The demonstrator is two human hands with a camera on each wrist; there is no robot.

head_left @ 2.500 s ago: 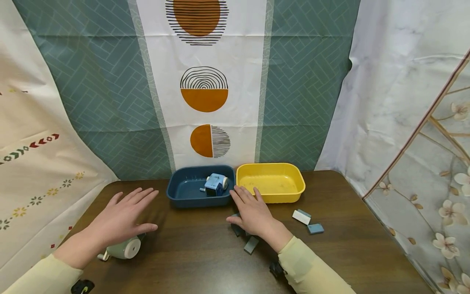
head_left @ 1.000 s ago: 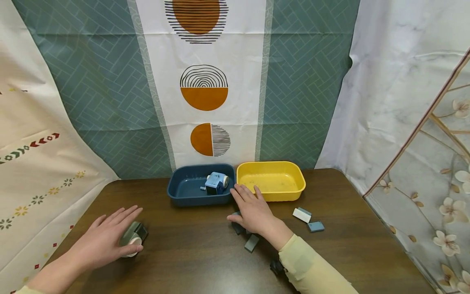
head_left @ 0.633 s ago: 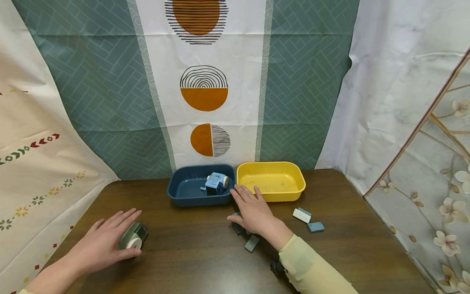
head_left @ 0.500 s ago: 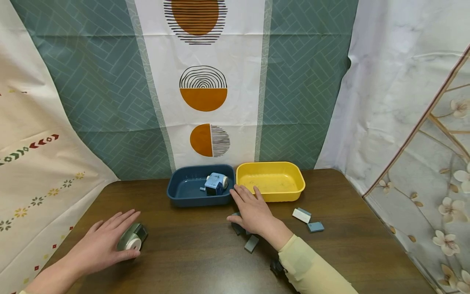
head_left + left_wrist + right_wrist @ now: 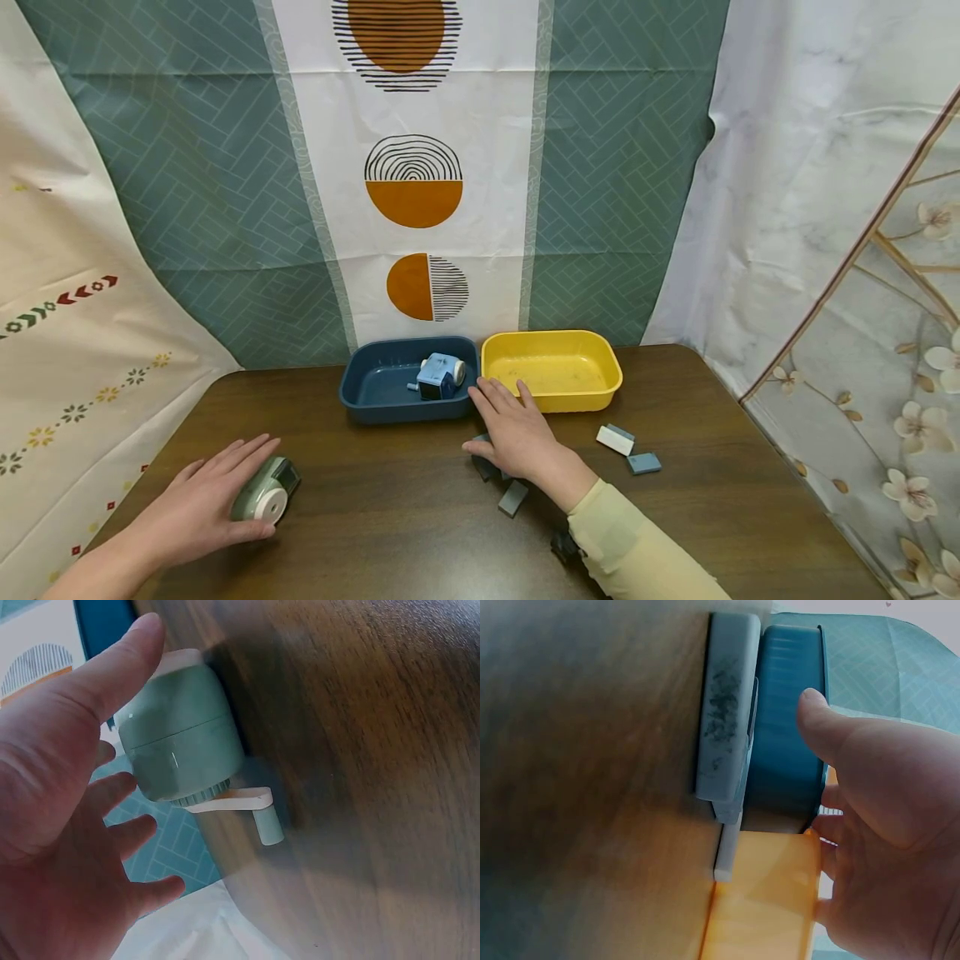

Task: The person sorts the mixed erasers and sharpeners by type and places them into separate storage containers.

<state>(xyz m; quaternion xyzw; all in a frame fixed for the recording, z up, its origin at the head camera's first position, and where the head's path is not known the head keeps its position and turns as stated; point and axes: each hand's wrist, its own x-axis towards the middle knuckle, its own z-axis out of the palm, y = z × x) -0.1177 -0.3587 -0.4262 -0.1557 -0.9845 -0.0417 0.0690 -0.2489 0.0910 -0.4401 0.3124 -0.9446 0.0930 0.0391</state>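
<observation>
My left hand [image 5: 195,504] reaches round a green crank pencil sharpener [image 5: 255,492] at the table's left, its fingers extended on the far side and the thumb on the near side. In the left wrist view the thumb overlaps the top of the sharpener's body [image 5: 180,735], and the crank handle [image 5: 236,799] sticks out below. My right hand [image 5: 517,429], fingers stretched out, hovers over several eraser-like blocks in mid-table. A grey block [image 5: 513,498] shows beside its wrist; others are partly hidden beneath. The right wrist view shows a smudged grey block [image 5: 727,712] before the palm.
At the back, a dark blue bin [image 5: 375,412] holds a light blue crank sharpener [image 5: 441,375]. A yellow bin [image 5: 555,403] stands against its right side. Further right lie a white block [image 5: 615,440] and a blue block [image 5: 644,463]. Hanging cloths [image 5: 630,167] close off the back and sides.
My left hand has come back and down from above the table to around the green sharpener, then shifted slightly left, uncovering more of it. The right hand stays in place.
</observation>
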